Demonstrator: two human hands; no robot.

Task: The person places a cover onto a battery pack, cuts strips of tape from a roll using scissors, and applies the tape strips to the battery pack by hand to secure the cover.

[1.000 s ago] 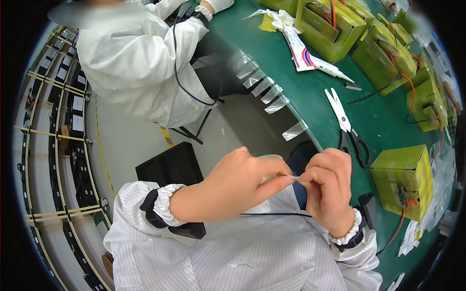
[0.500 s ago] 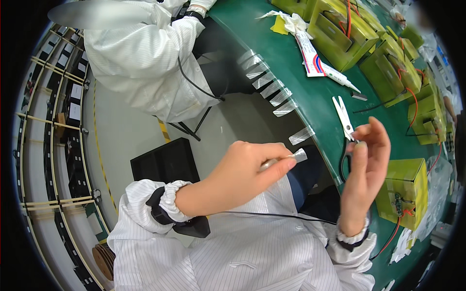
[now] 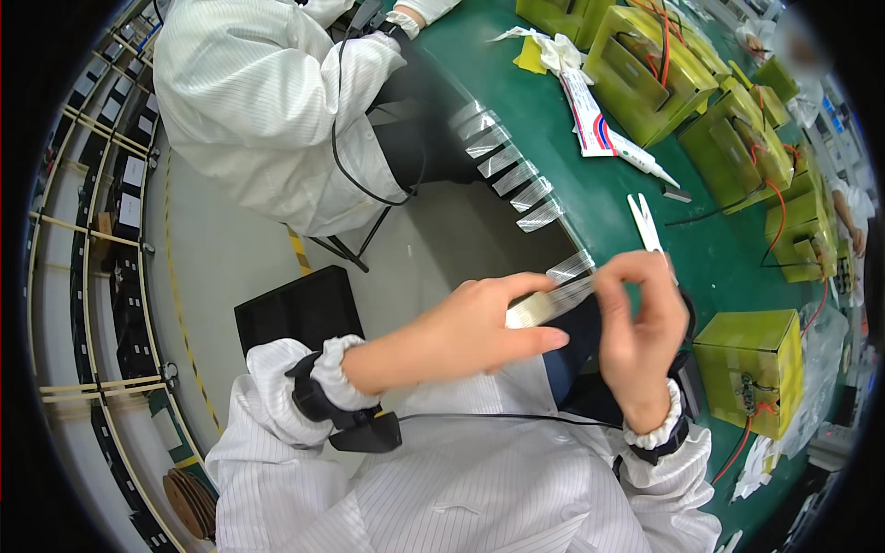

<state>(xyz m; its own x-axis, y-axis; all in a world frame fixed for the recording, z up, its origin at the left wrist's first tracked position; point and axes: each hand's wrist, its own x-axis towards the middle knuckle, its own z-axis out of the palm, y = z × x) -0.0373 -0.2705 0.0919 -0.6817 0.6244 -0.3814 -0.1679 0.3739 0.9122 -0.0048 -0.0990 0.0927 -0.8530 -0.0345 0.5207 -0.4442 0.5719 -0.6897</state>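
The tape roll (image 3: 529, 313) sits left of the desk (image 3: 599, 203), held in the left hand (image 3: 456, 327), its thumb spread wide. A clear tape strip (image 3: 572, 294) runs to the right hand (image 3: 641, 323), curled with fingertips pinching its end. Drifting, the strip could stick to the nearest hanging tape piece (image 3: 569, 268); a careless swing could catch the scissors (image 3: 646, 224).

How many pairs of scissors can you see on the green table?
1. The scissors lie on the green table, their white blades showing beyond the right hand, which hides most of the handles. More could be hidden behind the yellow-green boxes.
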